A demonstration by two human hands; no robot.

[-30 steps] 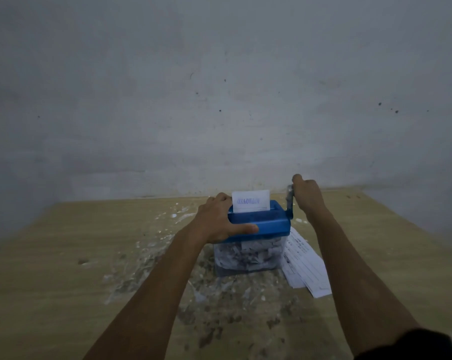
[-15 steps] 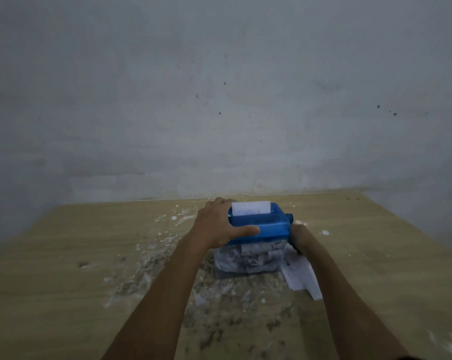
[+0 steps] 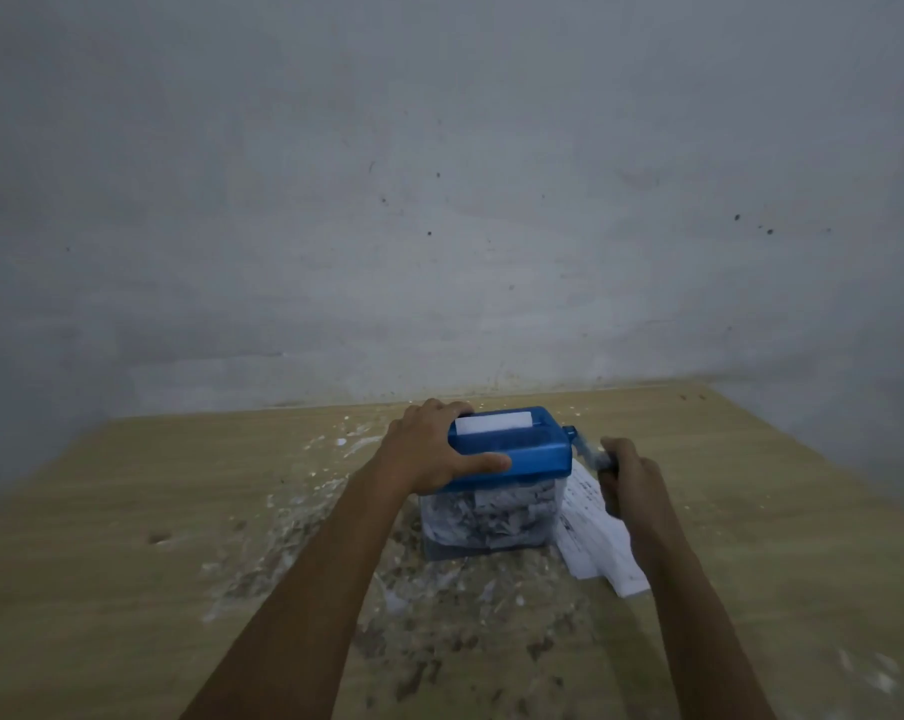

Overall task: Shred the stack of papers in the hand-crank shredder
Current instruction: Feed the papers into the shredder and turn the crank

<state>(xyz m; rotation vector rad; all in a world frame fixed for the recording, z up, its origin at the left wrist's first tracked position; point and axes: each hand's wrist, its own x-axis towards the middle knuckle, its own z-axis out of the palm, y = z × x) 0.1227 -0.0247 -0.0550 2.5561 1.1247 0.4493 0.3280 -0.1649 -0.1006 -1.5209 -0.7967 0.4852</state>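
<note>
A hand-crank shredder point(image 3: 522, 452) with a blue top and a clear bin full of paper shreds stands in the middle of the wooden table point(image 3: 127, 537). A short white strip of paper point(image 3: 493, 424) sticks out of its top slot. My left hand point(image 3: 429, 449) grips the blue top from the left, thumb along its front. My right hand point(image 3: 629, 472) holds the crank handle point(image 3: 587, 452) at the shredder's right side, low and toward me. A stack of printed papers point(image 3: 595, 543) lies on the table just right of the bin, partly under my right forearm.
Paper scraps and dust point(image 3: 429, 605) litter the table in front of and to the left of the shredder. A grey wall point(image 3: 439, 200) rises directly behind the table. The table's right edge runs near the right side of the view.
The paper has sunk from a tall printed sheet to a short strip in the slot. My right hand has swung the crank from the top, down, and round toward me.
</note>
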